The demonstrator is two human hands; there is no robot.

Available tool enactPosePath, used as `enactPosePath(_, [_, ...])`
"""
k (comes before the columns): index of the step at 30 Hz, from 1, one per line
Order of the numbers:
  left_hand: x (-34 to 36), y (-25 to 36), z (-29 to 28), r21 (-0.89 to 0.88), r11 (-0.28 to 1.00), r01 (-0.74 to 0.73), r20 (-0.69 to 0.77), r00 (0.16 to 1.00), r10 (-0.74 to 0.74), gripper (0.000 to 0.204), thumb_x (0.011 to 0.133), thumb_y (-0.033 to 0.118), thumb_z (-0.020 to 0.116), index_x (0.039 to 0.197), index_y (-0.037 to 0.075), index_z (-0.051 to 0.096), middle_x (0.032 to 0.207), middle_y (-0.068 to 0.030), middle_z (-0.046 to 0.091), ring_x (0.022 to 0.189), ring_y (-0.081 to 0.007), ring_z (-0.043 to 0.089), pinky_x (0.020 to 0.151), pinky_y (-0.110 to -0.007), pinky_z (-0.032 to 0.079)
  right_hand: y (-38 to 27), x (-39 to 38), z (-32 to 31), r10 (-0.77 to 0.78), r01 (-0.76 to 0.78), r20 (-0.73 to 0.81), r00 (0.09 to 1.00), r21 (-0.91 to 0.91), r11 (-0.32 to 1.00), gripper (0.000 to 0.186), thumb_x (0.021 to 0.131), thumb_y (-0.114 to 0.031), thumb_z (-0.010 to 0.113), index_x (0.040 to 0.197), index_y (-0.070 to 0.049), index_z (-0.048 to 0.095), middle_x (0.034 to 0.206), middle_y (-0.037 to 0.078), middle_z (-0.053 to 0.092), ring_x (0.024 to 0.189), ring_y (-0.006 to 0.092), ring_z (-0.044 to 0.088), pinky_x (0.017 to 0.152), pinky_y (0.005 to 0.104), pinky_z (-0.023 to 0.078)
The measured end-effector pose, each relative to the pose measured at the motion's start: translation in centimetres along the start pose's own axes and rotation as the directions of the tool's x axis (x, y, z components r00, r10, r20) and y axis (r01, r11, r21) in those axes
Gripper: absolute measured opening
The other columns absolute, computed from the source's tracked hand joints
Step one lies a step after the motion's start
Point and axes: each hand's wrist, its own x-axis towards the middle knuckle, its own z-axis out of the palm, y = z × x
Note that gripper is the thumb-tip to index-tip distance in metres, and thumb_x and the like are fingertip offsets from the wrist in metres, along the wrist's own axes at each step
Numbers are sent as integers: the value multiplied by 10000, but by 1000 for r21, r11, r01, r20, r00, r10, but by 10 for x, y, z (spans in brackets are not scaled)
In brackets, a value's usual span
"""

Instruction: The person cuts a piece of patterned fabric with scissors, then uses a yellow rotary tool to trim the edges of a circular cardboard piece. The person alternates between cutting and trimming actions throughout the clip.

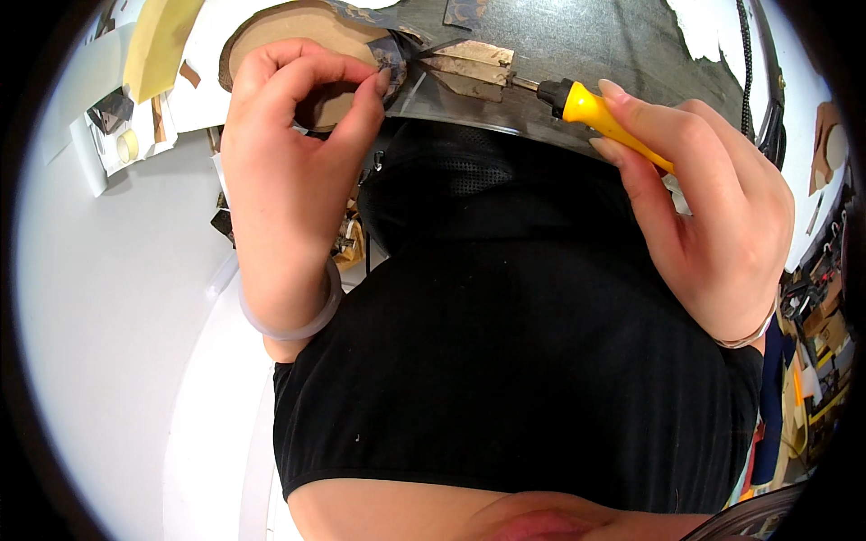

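At the upper left, my left hand pinches the edge of a dark patterned strip with thumb and forefinger. The strip runs along the rim of a brown oval board, partly hidden by that hand. My right hand is closed round the yellow handle of a tool with a black collar and thin metal shaft. Against the shaft's end lies a tan, stained, split flat piece, its left end close to the strip. Whether that piece belongs to the tool, I cannot tell.
A grey work plate lies under the pieces, its near edge towards my body. A patterned scrap rests on it. To the left are a yellow curved piece and a tape roll. A black cord runs on the right.
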Motion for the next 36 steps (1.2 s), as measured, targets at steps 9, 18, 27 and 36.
enactPosePath(9, [-7,8,-4,-93,991,99,79,993,-92,230,723,35,863,900,26,716,1067,-50,588,923,-168,618,810,-282,513,1,0,3,5,-5,-11,1000,1,1000,325,827,2,785,1129,2,667,881,105,699,685,191,668,587,252,514])
enactPosePath(18, [-11,11,-7,-23,1000,-16,132,991,19,212,748,9,844,902,31,701,1119,-80,593,1026,-178,588,890,-295,472,3,-1,6,-2,1,-26,1000,-5,1000,301,828,-10,789,1105,-6,670,864,97,695,675,182,665,576,248,507])
enactPosePath(27, [-7,-1,3,-141,989,33,-77,996,-44,137,800,26,807,903,39,717,964,-37,623,836,-147,563,757,-272,460,3,-2,6,-29,29,-51,998,-11,1000,306,822,-15,794,1104,-7,676,842,90,685,664,176,659,567,247,502])
enactPosePath(36, [-2,3,3,2,1000,20,-16,1000,-20,127,788,26,807,882,34,723,950,-12,605,789,-133,536,702,-265,450,2,-2,8,-22,25,-68,997,51,998,355,800,-3,801,1133,-8,679,800,85,649,633,180,625,543,265,470])
